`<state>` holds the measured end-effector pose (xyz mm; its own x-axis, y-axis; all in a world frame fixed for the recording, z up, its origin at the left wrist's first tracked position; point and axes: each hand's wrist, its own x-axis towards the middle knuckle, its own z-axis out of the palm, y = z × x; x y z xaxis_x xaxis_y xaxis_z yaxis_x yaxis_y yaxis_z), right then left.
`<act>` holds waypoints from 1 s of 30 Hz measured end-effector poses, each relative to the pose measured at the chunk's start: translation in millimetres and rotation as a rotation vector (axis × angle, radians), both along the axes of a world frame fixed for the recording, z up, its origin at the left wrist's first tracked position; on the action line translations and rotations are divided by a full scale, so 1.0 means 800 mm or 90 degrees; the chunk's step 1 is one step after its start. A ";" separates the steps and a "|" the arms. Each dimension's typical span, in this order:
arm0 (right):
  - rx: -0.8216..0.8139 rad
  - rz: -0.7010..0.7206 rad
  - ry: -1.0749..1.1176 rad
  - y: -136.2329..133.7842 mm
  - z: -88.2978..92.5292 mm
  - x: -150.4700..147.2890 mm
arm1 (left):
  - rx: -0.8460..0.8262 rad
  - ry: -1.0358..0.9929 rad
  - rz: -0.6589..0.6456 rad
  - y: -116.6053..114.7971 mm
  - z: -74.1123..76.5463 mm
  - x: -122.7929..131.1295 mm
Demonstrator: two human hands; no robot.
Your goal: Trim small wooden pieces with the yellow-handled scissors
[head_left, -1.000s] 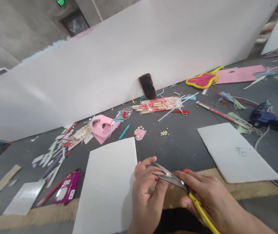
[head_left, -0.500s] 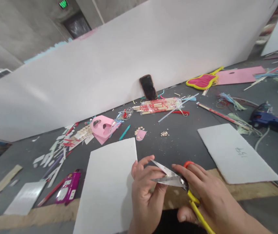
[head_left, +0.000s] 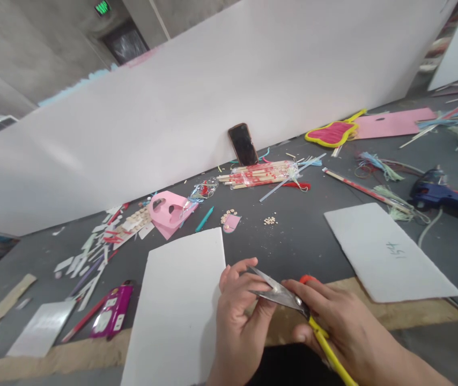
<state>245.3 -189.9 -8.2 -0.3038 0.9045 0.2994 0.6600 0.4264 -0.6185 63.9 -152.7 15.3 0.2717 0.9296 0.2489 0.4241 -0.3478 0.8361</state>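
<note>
Though pointed metal ahead, yellow scissors (head_left: pixel 302 306) in grip of right fingers (head_left: pixel 308 295), pale bit (head_left: pixel 274 290) between left fingers (head_left: pixel 261 316).

Scissors (head_left: pixel 299 302) between left board (head_left: pixel 181 300) and right board (head_left: pixel 376 257) (phone (head_left: pixel 243 145) behind, against partition (head_left: pixel 197 107)).

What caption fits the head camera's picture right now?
Right hand holds open scissors, a tiny pale piece between the blades, left hand alongside.

A person's left hand (head_left: pixel 237 321), thumb (head_left: pixel 265 308) beneath bent fingers (head_left: pixel 245 281), faces the right hand (head_left: pixel 339 316), its thumb (head_left: pixel 303 333) below curled fingers (head_left: pixel 303 291).
</note>
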 end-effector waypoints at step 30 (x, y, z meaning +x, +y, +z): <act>0.018 -0.021 -0.023 0.001 -0.002 -0.004 | 0.100 0.094 0.030 0.000 -0.006 -0.002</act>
<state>242.2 -189.4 -10.1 -0.2859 0.9055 0.3136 0.6957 0.4212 -0.5818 62.1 -152.9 10.2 0.2735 0.8951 0.3523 0.5564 -0.4459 0.7011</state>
